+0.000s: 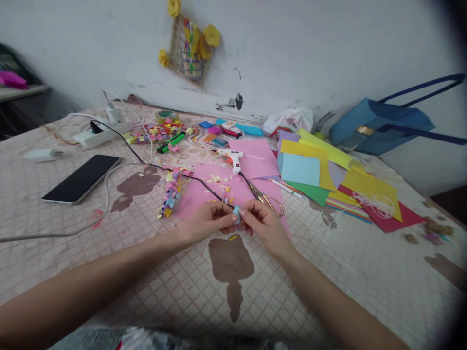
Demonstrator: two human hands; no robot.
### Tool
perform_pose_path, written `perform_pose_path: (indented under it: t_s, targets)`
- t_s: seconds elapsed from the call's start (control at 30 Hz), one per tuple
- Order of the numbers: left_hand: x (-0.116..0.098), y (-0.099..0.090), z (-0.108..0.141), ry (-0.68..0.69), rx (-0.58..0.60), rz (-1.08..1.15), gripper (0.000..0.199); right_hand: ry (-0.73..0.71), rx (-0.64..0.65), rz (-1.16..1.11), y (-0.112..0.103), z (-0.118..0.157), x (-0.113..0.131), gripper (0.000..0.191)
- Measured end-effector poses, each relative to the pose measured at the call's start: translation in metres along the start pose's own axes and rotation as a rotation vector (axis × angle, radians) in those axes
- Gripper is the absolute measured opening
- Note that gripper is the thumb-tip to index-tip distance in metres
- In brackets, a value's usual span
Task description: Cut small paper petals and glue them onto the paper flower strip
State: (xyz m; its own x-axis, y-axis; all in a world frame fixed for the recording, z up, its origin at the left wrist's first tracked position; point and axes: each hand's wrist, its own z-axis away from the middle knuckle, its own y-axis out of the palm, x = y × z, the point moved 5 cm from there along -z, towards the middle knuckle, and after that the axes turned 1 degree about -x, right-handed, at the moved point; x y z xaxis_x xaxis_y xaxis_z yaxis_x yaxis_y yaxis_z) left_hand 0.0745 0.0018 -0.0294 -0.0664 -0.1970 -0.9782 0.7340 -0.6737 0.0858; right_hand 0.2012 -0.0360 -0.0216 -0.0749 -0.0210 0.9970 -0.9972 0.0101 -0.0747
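Observation:
Between my fingertips is a small light-blue paper piece [237, 214], its exact shape partly covered by the fingers. My left hand [215, 218] pinches it from the left, and my right hand [260, 221] pinches it from the right. Both hands are just above the near edge of a pink paper sheet [197, 187] strewn with yellow paper scraps [218, 180]. Left of the hands lies a strip covered in colourful paper flowers [170, 194]. Scissors with gold handles [269, 201] lie right behind my right hand. Beyond them rests a white glue gun [233, 158] with its black cord.
A black-screened phone [82, 179] and a white power strip [102, 133] are at left, with cables crossing the table. Stacked coloured papers [324, 167] and white string [375, 204] lie at right, before a blue bag [383, 126]. A green cutter [171, 142] sits near loose paper flowers [156, 132].

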Motion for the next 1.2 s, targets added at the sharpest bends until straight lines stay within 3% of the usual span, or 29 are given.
perform_pose_path:
  t_s: [0.4,1.0,1.2]
  targets:
    - [0.0015,-0.0002,0.0004,-0.033,0.005,0.08,0.019,0.029,0.007,-0.208,0.0026,0.0007,-0.0046,0.025]
    - [0.0024,0.0029,0.0024,-0.059,0.029,0.14,0.022,0.014,-0.003,-0.067,-0.0013,-0.0003,-0.005,0.02]
    - [0.0014,0.0043,0.0037,-0.057,0.019,0.142,0.025,0.028,-0.019,-0.114,-0.0003,-0.0003,-0.0054,0.023]
